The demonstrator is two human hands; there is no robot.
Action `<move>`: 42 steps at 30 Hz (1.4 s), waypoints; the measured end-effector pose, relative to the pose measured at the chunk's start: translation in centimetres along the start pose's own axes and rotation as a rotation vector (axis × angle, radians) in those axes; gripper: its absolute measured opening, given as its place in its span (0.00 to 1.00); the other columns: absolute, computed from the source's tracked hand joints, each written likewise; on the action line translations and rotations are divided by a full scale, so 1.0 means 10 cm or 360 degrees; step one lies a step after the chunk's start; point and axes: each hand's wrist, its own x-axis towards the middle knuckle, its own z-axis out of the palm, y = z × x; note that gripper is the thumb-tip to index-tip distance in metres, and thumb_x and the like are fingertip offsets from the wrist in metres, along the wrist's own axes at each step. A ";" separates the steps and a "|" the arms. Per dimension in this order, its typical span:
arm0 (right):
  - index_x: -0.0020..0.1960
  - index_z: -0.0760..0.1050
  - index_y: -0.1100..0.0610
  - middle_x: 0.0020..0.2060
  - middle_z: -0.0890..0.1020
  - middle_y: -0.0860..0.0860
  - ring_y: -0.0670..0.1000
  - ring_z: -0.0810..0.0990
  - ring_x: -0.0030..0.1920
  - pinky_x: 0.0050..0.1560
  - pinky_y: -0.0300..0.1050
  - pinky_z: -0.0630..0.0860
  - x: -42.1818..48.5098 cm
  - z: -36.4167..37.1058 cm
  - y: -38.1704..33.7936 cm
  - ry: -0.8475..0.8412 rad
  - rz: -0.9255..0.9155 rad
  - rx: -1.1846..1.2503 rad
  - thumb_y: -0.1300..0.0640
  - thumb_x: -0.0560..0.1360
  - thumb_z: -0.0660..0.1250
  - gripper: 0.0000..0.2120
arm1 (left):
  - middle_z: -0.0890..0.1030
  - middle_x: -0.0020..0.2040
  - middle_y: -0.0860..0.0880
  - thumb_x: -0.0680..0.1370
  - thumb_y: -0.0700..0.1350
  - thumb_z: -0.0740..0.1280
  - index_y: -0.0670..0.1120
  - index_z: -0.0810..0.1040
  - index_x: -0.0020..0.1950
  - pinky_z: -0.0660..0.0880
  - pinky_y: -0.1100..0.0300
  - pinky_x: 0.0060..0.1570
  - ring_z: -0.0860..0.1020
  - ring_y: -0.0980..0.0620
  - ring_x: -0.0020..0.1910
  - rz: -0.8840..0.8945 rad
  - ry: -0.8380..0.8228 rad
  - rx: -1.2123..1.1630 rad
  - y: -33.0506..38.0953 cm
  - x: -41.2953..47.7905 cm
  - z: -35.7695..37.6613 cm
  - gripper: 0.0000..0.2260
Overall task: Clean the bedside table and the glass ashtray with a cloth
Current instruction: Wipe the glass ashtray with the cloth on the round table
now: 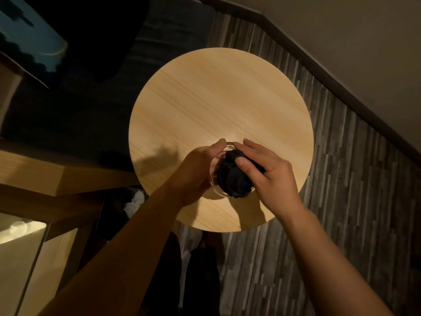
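1. While I look straight down, the bedside table (218, 99) fills the middle of my view: one round top in pale wood with fine straight grain. Most of its surface is bare and evenly lit, with the shadow of my arms falling on its near left part.
2. Both my forearms reach in from the bottom edge and meet over the near part of the table.
3. My left hand (196, 172) curls around the left side of the glass ashtray (214, 176), fingers wrapped over its far rim, gripping it.
4. My right hand (266, 169) is closed on the cloth (232, 179), thumb pressing on top and fingers bent over its right side.
5. That one ashtray is clear glass, round and thick-walled; only a crescent of it shows between my left hand and the cloth. I cannot tell whether it rests on the table or is lifted off it.
6. Inside the ashtray sits the single cloth, dark navy, bunched into a wad that fills the bowl and bulges over its near rim. I see nothing else in there.
7. Count: one table, one ashtray, one cloth, two hands.
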 end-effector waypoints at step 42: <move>0.52 0.88 0.49 0.50 0.89 0.53 0.52 0.88 0.51 0.44 0.42 0.84 -0.29 -0.53 -0.47 0.0056 0.0681 0.1017 0.53 0.71 0.72 0.11 | 0.87 0.54 0.39 0.88 0.45 0.56 0.39 0.77 0.63 0.85 0.50 0.53 0.87 0.42 0.56 0.0491 0.0647 -0.0605 -0.23 -0.21 -0.18 0.14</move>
